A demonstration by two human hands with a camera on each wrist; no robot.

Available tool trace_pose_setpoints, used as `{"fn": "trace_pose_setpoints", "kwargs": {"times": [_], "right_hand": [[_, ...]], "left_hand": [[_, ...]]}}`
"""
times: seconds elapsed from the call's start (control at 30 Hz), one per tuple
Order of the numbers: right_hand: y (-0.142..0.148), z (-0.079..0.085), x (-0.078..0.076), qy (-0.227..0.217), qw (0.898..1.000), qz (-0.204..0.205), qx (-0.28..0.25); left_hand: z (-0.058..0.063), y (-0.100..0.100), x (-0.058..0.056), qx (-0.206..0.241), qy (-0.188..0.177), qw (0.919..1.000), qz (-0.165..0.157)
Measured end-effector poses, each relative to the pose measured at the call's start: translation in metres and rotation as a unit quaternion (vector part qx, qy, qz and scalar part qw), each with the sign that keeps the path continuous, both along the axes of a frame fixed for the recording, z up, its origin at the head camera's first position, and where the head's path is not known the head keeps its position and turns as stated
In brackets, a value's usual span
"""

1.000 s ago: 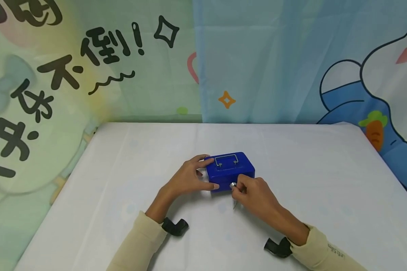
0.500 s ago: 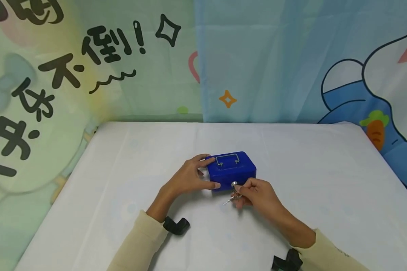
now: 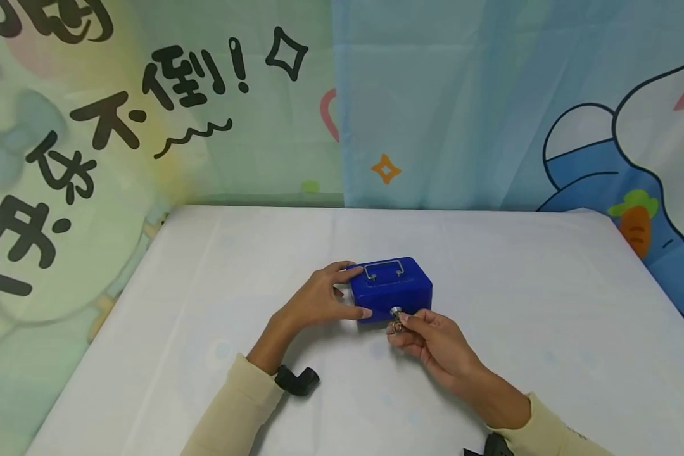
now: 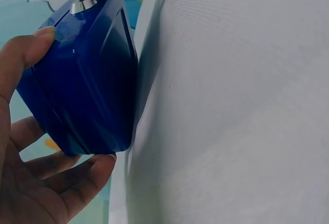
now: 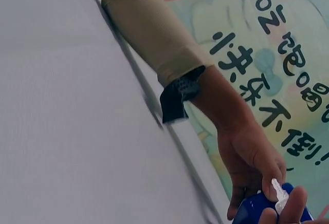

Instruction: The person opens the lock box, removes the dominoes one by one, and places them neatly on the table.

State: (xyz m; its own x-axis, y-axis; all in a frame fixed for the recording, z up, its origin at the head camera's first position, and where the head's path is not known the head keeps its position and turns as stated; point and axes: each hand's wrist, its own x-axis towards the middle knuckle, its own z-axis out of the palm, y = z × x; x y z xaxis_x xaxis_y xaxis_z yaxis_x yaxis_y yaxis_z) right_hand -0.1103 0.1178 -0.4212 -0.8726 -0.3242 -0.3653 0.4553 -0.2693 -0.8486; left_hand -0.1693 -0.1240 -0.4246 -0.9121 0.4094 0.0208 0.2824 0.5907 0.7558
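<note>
A small blue cash box point(image 3: 390, 291) sits on the white-covered table, its wire handle point(image 3: 384, 269) folded on the lid. My left hand point(image 3: 322, 297) grips the box at its left end, thumb on the front and fingers round the far side. On the front is a round silver lock point(image 4: 83, 5). At that lock my right hand point(image 3: 441, 348) pinches a key; the key's bow is mostly covered by the fingers. A second silver key point(image 5: 280, 193) hangs with it and shows between the fingers in the right wrist view.
The white tabletop point(image 3: 251, 253) extends round the box. Behind it hangs a printed cloth backdrop point(image 3: 444, 107). A black strap piece point(image 3: 297, 381) is worn on the left wrist, and another point(image 5: 177, 98) on the right.
My right hand has turned at the lock, from knuckles up to thumb up, still pinching the key. The loose key has swung nearer the fingers. The box and left hand stay almost in place.
</note>
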Motion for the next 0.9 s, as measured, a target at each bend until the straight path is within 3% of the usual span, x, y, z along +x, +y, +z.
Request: {"fn": "trace_pose_setpoints", "kwargs": {"times": [0.17, 0.37, 0.47, 0.57, 0.67, 0.77, 0.83, 0.9], "right_hand": [[0.002, -0.005, 0.001, -0.004, 1.0, 0.029, 0.011], [0.006, -0.009, 0.003, -0.018, 0.997, 0.067, -0.018], [0.01, -0.008, 0.002, -0.027, 0.994, 0.1, -0.024], [0.016, -0.005, -0.001, -0.003, 0.987, 0.157, 0.018], [0.025, -0.001, -0.008, 0.059, 0.965, 0.237, 0.094], [0.038, 0.006, -0.016, 0.156, 0.919, 0.32, 0.166], [0.046, 0.012, -0.021, 0.214, 0.892, 0.345, 0.197], [0.052, 0.017, -0.025, 0.266, 0.881, 0.336, 0.198]], "left_hand": [[0.0, -0.002, 0.001, -0.011, -0.01, 0.9999, 0.0], [0.001, -0.004, 0.002, -0.006, -0.017, 0.9998, -0.009], [0.002, -0.005, 0.002, -0.006, -0.014, 0.9998, -0.011], [0.003, -0.006, 0.001, -0.011, -0.007, 0.9998, -0.012], [0.004, -0.005, 0.0, -0.017, -0.01, 0.9997, -0.012], [0.005, -0.005, -0.001, -0.02, -0.013, 0.9996, -0.013], [0.005, -0.005, 0.0, -0.022, -0.015, 0.9996, -0.014], [0.006, -0.006, 0.0, -0.021, -0.015, 0.9995, -0.015]]}}
